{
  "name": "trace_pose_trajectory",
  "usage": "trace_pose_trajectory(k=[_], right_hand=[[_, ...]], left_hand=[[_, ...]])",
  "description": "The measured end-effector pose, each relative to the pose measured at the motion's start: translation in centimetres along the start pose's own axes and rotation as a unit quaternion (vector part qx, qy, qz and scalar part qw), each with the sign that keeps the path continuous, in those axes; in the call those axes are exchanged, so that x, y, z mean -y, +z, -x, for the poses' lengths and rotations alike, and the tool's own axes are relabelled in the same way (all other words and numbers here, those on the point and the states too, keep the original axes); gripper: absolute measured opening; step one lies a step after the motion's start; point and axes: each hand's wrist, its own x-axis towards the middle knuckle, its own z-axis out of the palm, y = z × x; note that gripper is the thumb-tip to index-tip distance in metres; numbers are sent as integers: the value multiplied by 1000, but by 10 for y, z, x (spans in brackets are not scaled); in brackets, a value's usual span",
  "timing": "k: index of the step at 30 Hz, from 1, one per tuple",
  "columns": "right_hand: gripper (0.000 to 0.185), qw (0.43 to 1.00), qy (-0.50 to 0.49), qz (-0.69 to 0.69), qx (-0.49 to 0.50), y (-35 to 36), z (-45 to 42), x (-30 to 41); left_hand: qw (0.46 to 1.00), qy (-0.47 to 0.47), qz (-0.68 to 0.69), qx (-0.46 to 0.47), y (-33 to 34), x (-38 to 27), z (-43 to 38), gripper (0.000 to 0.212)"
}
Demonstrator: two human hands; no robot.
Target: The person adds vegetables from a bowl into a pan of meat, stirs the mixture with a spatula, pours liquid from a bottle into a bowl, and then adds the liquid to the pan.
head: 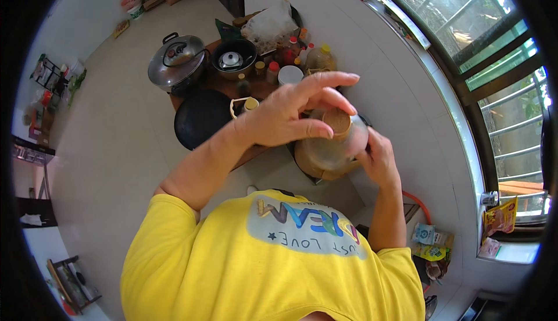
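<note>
My left hand (287, 116) reaches in from the left, with its thumb and a fingertip on opposite sides of a round brown stopper (337, 122), which looks like cork. Its index finger points away above the stopper. The stopper is in the mouth of a clear glass jar (324, 153), tilted and slightly blurred. My right hand (381, 157) holds the jar from the right side; part of its grip is hidden behind the glass. What the jar contains is not clear. Below the jar is a round brown thing (320, 172), mostly covered.
A wooden table (222, 85) bears a lidded electric pan (178, 61), a black wok or pan (200, 118), a dark pot (235, 55), a white-lidded container (290, 75) and several bottles. A tiled wall and a barred window (510, 116) stand on the right. An orange hose (420, 205) runs at lower right.
</note>
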Motion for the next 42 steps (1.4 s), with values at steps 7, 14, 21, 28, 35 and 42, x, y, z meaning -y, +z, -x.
trace_pose_trajectory(k=[7, 14, 21, 28, 35, 42], right_hand=[[21, 1000, 8, 20, -19, 52, -120, -38], [24, 1000, 12, 0, 25, 186, -203, -167], [21, 985, 153, -33, 77, 325, -223, -263], [30, 969, 204, -35, 135, 383, -219, -318], [48, 954, 230, -56, 181, 351, -194, -307], [42, 869, 138, 191, 435, 267, -119, -248]], left_hand=[[962, -23, -255, -92, -100, -11, 2, 74], [881, -127, -126, -438, -133, 11, 99, 80], [720, -290, -12, -630, -67, 46, 214, 59], [636, -420, 113, -638, -21, 109, 212, 56], [560, -490, 158, -649, -51, 167, 193, 55], [572, -521, 54, -632, -102, 200, 164, 31]])
